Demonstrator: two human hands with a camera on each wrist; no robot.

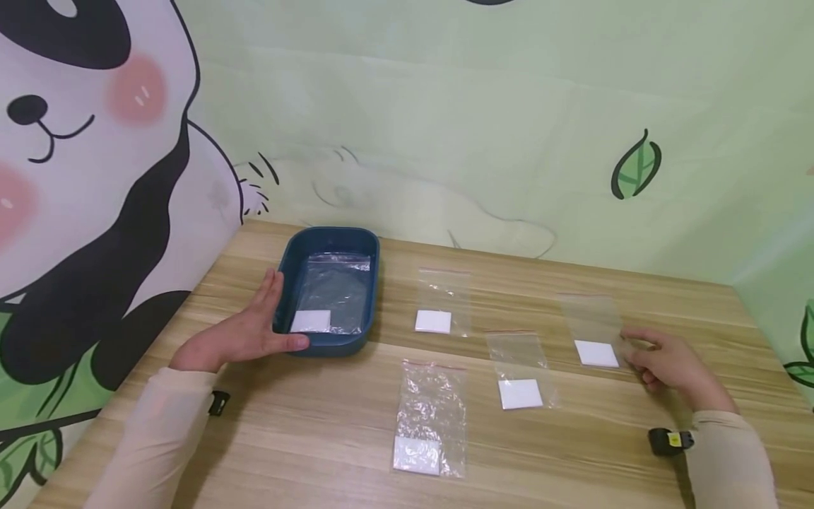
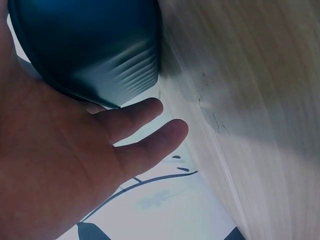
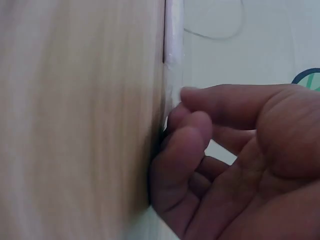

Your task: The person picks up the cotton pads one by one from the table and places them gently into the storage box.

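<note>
A dark blue tray [image 1: 327, 345] stands at the left of the table, with a clear zip bag [image 1: 340, 290] holding a white card [image 1: 311, 321] inside it. My left hand [image 1: 244, 329] rests against its near left corner, straight fingers along the side and thumb on the near rim. In the left wrist view, two fingers [image 2: 150, 145] extend past the tray [image 2: 110, 55]. At the right, my right hand [image 1: 664, 362] pinches the edge of a clear zip bag [image 1: 591, 318] with a white card [image 1: 596, 353]. The right wrist view shows curled fingers [image 3: 180, 155] at the film.
More clear zip bags with white cards lie flat on the wooden table [image 1: 305, 438]: one at the back middle [image 1: 445, 290], one centre right [image 1: 516, 360], one nearer the front [image 1: 432, 403]. A cloth backdrop [image 1: 477, 141] with a panda drawing [image 1: 146, 141] hangs behind the table.
</note>
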